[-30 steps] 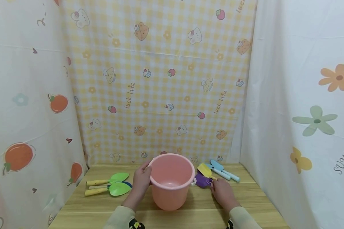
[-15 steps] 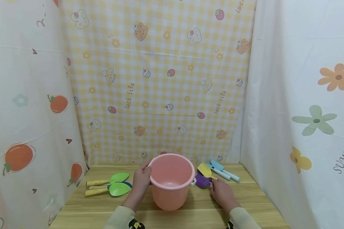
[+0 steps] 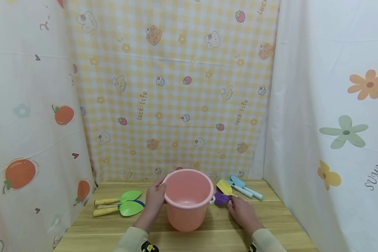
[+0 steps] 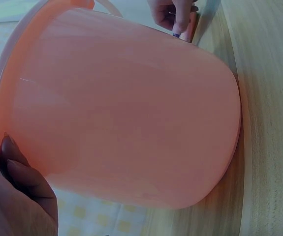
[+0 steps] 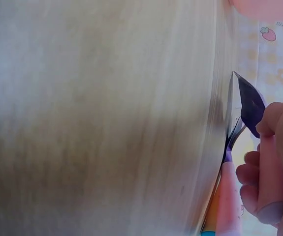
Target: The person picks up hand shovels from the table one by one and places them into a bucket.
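Observation:
A pink bucket (image 3: 186, 218) stands upright on the table, its mouth facing up. My left hand (image 3: 155, 198) grips its rim on the left side, the thumb over the edge; in the left wrist view the fingers (image 4: 30, 182) curl under the rim. To the right of the bucket, my right hand (image 3: 243, 211) holds a small trowel with a purple blade (image 5: 252, 105) and a pink handle (image 5: 274, 177). The blade is tilted above the table in the right wrist view. Below it lies another pink-handled trowel (image 5: 230, 201). A yellow trowel (image 3: 224, 188) lies just behind the purple blade.
Two light blue trowels (image 3: 247, 189) lie at the back right of the wooden table (image 3: 236, 241). Green trowels (image 3: 131, 208) with yellowish handles lie on the left, over a dark blue one (image 3: 141, 203). Patterned curtains (image 3: 176, 98) enclose the back and sides.
My right hand has moved slightly left, and the purple trowel has shifted a little with it. The left hand keeps its grip on the bucket, which has stayed in place.

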`<state>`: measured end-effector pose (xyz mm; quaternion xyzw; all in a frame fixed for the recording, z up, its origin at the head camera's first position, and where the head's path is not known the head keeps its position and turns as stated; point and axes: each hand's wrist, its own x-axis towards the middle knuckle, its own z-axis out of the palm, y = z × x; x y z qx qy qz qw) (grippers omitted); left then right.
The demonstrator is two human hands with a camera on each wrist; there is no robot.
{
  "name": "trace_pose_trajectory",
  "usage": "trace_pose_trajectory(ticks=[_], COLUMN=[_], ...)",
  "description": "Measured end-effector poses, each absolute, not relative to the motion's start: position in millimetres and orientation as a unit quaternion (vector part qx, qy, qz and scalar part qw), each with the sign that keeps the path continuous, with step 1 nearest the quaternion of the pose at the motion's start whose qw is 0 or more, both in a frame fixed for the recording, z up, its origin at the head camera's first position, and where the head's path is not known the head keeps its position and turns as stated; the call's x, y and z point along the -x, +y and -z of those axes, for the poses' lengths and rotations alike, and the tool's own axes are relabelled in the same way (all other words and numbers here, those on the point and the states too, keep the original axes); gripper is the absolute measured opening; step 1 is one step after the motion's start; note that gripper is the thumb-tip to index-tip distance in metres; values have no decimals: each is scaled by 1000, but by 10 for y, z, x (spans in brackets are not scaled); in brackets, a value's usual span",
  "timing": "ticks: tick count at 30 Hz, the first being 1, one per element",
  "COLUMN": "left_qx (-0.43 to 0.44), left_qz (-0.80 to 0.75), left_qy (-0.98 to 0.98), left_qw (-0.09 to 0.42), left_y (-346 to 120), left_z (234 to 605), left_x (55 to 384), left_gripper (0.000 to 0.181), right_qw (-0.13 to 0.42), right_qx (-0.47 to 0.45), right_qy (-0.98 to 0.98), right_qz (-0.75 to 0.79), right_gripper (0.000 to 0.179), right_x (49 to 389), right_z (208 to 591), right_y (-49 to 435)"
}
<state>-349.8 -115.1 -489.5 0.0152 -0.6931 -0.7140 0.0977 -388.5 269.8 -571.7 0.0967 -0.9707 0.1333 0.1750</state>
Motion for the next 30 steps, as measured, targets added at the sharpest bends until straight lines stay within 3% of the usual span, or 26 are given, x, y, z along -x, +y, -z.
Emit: trace_pose_trajectory(ticks=[14,25,30], left_qx=[-3,-12,-16], left_qz=[714,708,705], left_qy=[-693,-700,-702], left_qw=[101,97,96], left_y=[-1154,-1152,-1155], left_z=[4902,4904,4891], left_x=[3464,3490,3499], left_gripper=[51,52,52], right_qw=[246,197,171], right_qx=[-121,-58,-23], right_qy=[-945,-941,-930], right_qz=[-177,-267,-325], right_gripper=[31,10,16], right_x=[3827,3811,3804], right_z=[5627,5487,5418], right_y=[2642,2589,2560])
